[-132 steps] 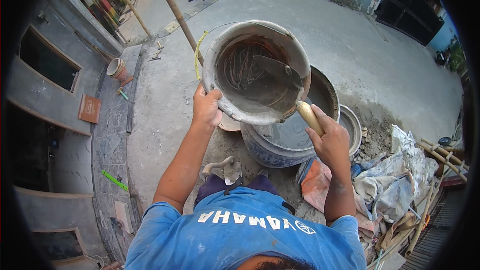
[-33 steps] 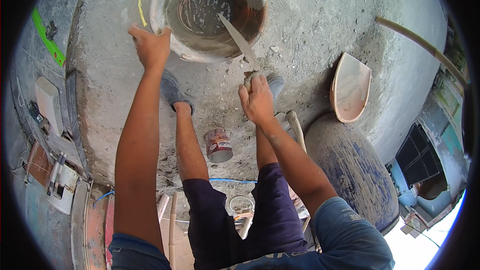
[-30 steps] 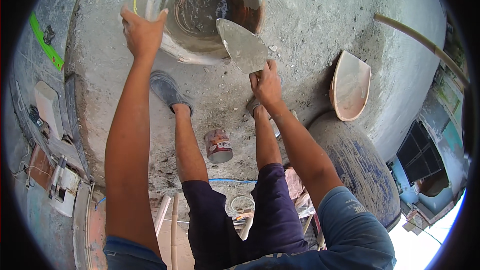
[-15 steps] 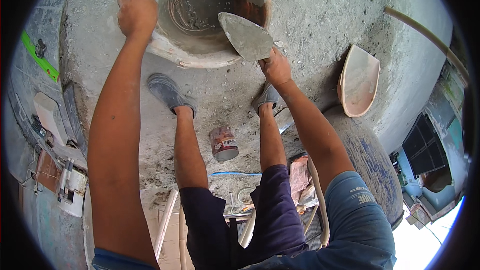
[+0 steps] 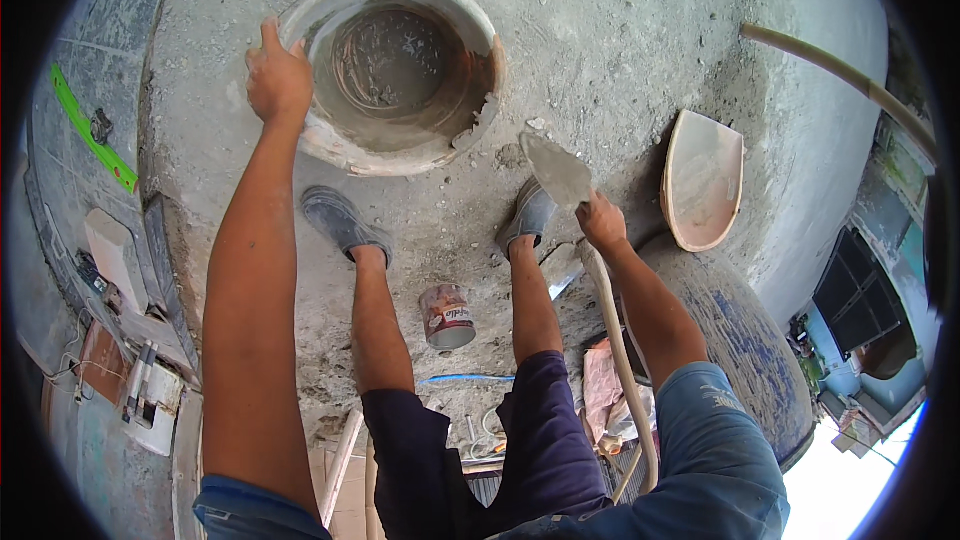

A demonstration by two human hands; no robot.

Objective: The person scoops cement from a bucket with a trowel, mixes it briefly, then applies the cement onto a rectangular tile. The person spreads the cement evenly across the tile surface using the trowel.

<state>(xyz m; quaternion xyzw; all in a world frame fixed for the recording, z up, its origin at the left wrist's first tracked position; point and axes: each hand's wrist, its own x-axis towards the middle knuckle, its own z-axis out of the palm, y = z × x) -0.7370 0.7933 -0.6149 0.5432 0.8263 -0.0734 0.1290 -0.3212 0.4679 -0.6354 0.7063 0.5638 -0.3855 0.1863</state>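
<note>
My left hand is closed on the left rim of a round, worn basin. Watery grey mix lies in its bottom, and its right rim looks chipped and jagged. In my right hand is a pointed trowel, its blade smeared grey and directed up and left. The blade is apart from the basin, over the ground near my right shoe. The trowel's handle is mostly hidden in my fingers.
A pale scoop-shaped container leans at the right beside a big scuffed drum. Between my feet lies a tin can. A long curved wooden handle stands by my right leg. A green level lies far left.
My right hand has drawn the trowel away from above the basin's right edge, toward the right and nearer to me. My left hand stays on the rim. The whole view has shifted slightly.
</note>
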